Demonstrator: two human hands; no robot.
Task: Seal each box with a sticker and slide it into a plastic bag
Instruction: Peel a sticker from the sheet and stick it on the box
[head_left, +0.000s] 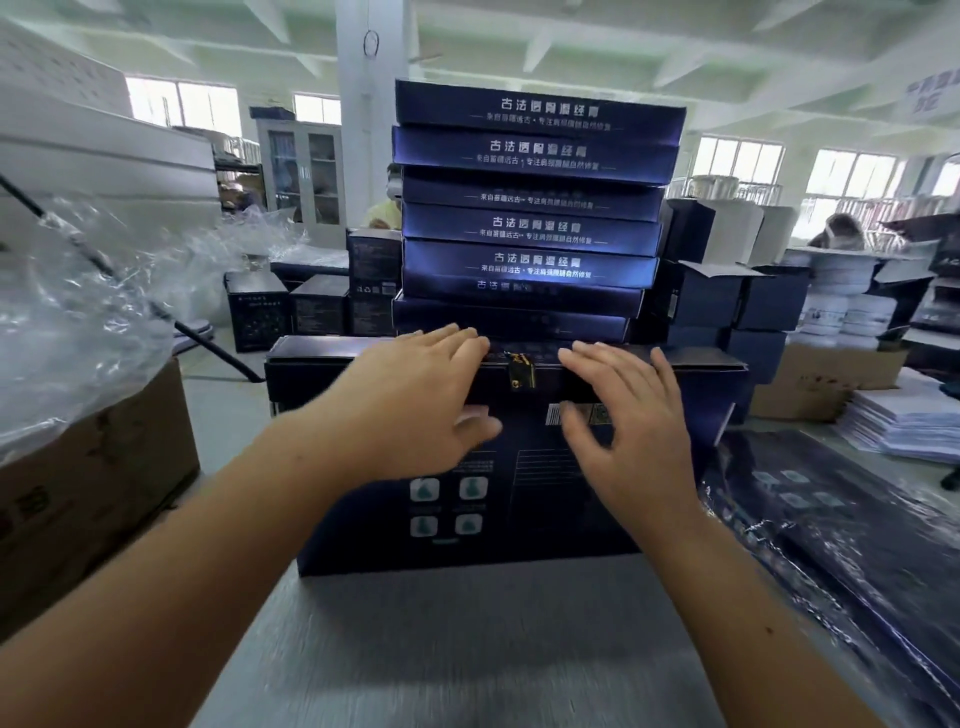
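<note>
On a grey table (467, 649), the dark box (550, 519) lies before a stack (530, 228) of like boxes. A sticker (521, 373) sits on its far edge, between the left hand (415, 410) and the right hand (631, 431). Both hands are spread flat on its top, gripping nothing. Sealing looks nearly done; next the box needs a firm grip and an open bag.

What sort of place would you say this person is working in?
Probably a packing workshop or small factory floor: a tall stack of identical blue boxes stands ahead, clear plastic bags heap over a carton at left, and bagged boxes lie at right.
</note>
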